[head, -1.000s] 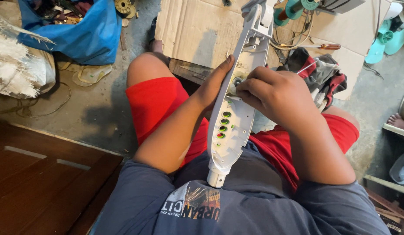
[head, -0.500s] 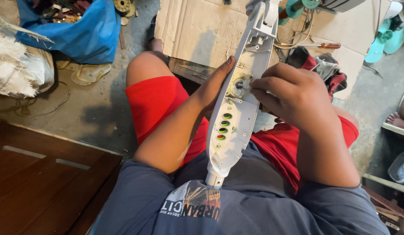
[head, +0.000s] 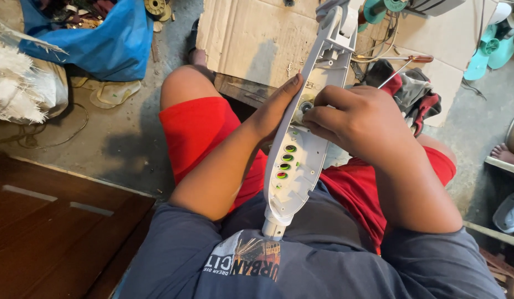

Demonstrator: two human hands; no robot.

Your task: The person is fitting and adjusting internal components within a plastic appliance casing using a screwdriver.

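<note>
A long white plastic fan housing (head: 301,160) with several green and red buttons rests upright against my belly and runs up over my lap. My left hand (head: 276,108) grips its left edge from behind, the thumb lying along the rim. My right hand (head: 359,119) is closed over the housing's middle, with its fingertips pinching a small round knob part (head: 307,106) set in the housing. I sit on the floor in red shorts and a dark blue shirt.
Flattened cardboard (head: 257,33) lies ahead of my knees. A screwdriver (head: 403,63), cloth rags (head: 412,94) and teal fan parts (head: 489,47) lie at the right. A blue bag (head: 107,39) and sandals (head: 110,91) sit at the left, and dark wooden furniture (head: 52,221) stands at the lower left.
The housing has tilted slightly and my right hand has shifted a little on the knob part, its fingers pinching tighter. My left hand keeps the same hold.
</note>
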